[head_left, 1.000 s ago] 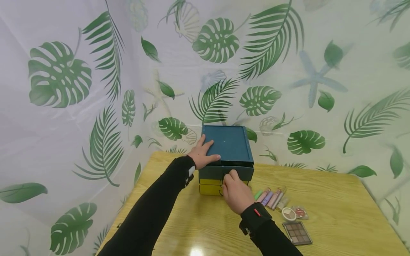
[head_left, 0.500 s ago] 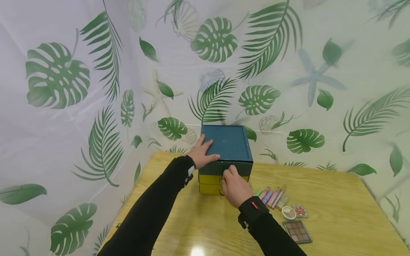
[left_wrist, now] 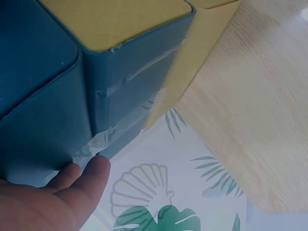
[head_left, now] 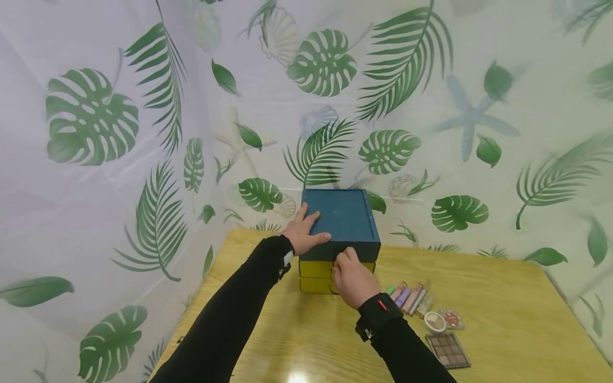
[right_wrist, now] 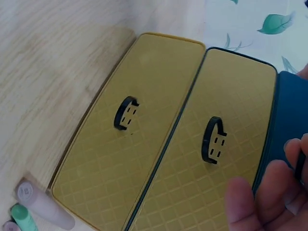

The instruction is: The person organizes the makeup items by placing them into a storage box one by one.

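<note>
A small drawer box (head_left: 341,213) has a blue top, a blue top drawer (head_left: 366,252) and two yellow drawers (head_left: 312,285) below. My left hand (head_left: 305,234) rests on the top's left side with fingers spread; in the left wrist view its fingertips (left_wrist: 98,166) touch the taped blue side. At the blue drawer's front, my right hand (head_left: 355,279) pinches its black drawer handle (right_wrist: 300,166), mostly hidden by the fingers. The blue drawer stands flush with the box. Two dark handles (right_wrist: 126,113) show on the yellow fronts in the right wrist view.
Right of the box on the wooden table (head_left: 503,298) lie several cosmetic tubes (head_left: 407,298). Nearer are a round three-color compact (head_left: 435,322), a red-and-clear compact (head_left: 452,319) and an eyeshadow palette (head_left: 448,350). A leaf-print sheet (head_left: 239,106) hangs behind.
The blue drawer has slid back into the box, and the dark gap above its front is gone. My right hand moved slightly forward with it; the left hand stayed on top.
</note>
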`<state>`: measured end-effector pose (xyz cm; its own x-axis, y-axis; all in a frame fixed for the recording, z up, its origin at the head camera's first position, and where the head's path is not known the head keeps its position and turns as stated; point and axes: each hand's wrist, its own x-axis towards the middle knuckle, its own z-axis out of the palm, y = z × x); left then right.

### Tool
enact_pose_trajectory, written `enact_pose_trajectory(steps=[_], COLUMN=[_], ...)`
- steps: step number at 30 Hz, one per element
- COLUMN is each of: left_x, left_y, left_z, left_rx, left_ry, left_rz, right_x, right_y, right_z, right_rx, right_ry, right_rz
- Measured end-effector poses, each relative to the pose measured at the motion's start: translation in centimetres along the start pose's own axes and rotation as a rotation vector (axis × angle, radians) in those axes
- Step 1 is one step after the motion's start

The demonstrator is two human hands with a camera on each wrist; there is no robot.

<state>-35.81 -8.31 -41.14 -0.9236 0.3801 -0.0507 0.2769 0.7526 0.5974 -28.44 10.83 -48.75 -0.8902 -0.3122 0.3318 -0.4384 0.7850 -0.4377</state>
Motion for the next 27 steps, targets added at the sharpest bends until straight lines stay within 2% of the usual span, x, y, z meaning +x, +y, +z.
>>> enact_pose_trajectory(steps=[5,10,13,16,20,23,27], left_x=[0.0,0.2,0.2,0.1,0.0,0.1,0.2], left_y=[-0.1,-0.3,-0.5,-0.5,-0.5,-0.5,-0.5], left_z=[0.1,0.1,0.0,-0.2,-0.3,-0.2,0.0], left_rx=[-0.002,0.001,-0.009,-0.021,-0.026,-0.030,-0.035], left_ry=[0.002,0.009,0.007,0.014,0.019,0.012,0.000], left_rz=[-0.010,-0.005,-0.008,-0.013,-0.004,0.002,-0.003], right_x=[-0.3,-0.8,-1.5,-2.1,-2.6,-2.7,-2.5], right_y=[0.1,0.5,1.0,1.4,1.6,1.6,1.5], right_z=[0.1,0.6,1.0,1.6,2.8,3.4,3.5], right_rx=[0.169,0.382,0.418,0.336,0.166,0.086,-0.015], right_ry=[-0.005,0.091,0.134,0.117,0.017,-0.047,-0.073], right_rz=[0.059,0.109,0.143,0.161,0.165,0.163,0.165])
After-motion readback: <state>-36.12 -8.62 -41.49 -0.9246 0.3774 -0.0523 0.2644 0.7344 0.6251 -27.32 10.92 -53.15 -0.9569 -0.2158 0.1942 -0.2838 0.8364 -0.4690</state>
